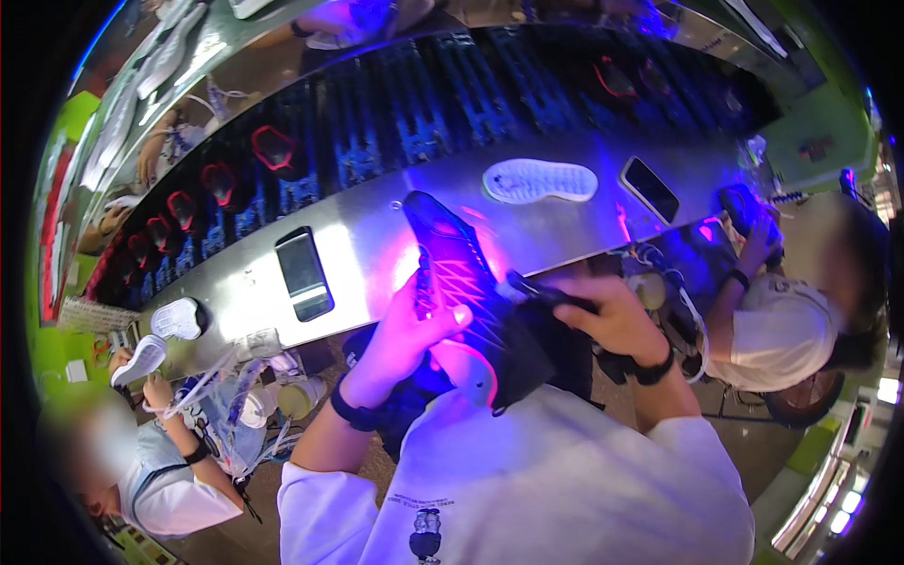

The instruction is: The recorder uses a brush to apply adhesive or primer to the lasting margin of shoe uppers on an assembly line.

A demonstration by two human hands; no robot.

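A black shoe upper with pink zigzag lines points toe-away in front of my chest, under violet light. My left hand is closed round its left side, with the thumb lying over the top. In my right hand is a brush with a dark handle, its head close to the right side of the upper. Whether the bristles touch the upper, I cannot tell. On the metal bench beyond, a white shoe sole lies to the right of the toe.
Phones lie on the bench, one on the left, another on the right. A dark conveyor with blue-lit racks and several red-rimmed shoe parts runs behind. Co-workers sit at both sides; the left one holds a white sole. Pale tubs stand left.
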